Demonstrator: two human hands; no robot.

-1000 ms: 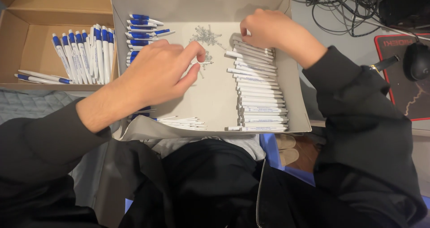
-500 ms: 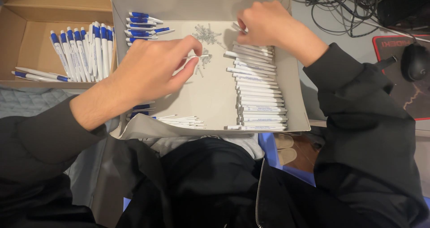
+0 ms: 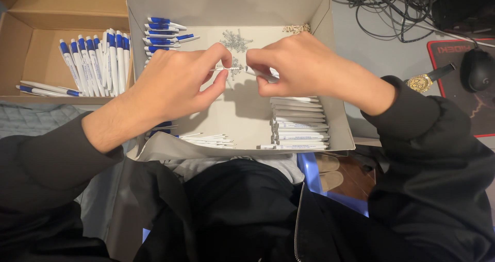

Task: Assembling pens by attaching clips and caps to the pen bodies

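Observation:
Over the middle of a grey cardboard box, my left hand pinches a thin refill with a small spring on it between thumb and forefinger. My right hand holds a white pen barrel, its open end facing the refill tip. Below my right hand lies a stack of white pen barrels. A small heap of springs lies at the box's far side. Blue-and-white pens lie at the box's left. Thin refills rest near its front edge.
A brown cardboard box on the left holds a row of finished blue-and-white pens. At the right are tangled black cables, a black mouse on a red-edged mat and a gold watch.
My right hand has come from the barrel stack to the box's middle with a barrel. My left hand has lifted a refill with a spring to meet it.

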